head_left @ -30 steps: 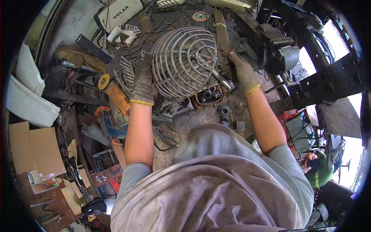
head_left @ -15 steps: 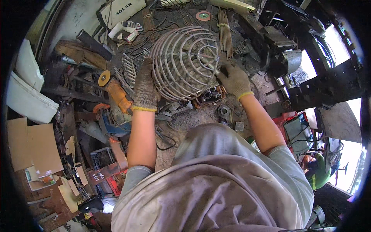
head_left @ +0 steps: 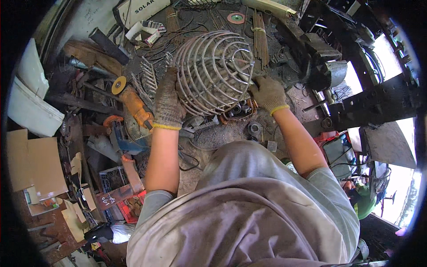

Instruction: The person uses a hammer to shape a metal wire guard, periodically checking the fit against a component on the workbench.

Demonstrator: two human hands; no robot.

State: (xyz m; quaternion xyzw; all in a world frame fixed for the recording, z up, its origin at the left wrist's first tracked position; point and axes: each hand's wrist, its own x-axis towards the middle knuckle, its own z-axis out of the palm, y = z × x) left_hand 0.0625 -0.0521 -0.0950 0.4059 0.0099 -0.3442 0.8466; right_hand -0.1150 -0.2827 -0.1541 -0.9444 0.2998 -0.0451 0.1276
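We have the cage [head_left: 210,66], a rounded basket of grey metal bars, in the upper middle of the frame, tilted so that its small end ring faces the upper right. Our left hand [head_left: 167,99], in a knitted glove, lies along its left edge; the fingers point up the frame and are mostly lost in shadow, so we cannot tell whether they wrap a bar or only press against it. Our right hand [head_left: 270,94] is at the right edge, just below the end ring, with its fingers bent in toward the cage; their tips are hidden, so we cannot tell what they are clamped on, if anything.

We judge the step in hand to be steadying and turning the cage between both hands. The next move seems to call for a sure hold on each side, and for the right fingers to find a solid bar before any weight shifts.

Room is tight. The grinder [head_left: 134,107] lies left of our left wrist, its disc toward the upper left. A motor [head_left: 240,109] sits just below the cage's right part, and the rods [head_left: 260,42] stand out above our right hand, so a wide swing could well catch either.
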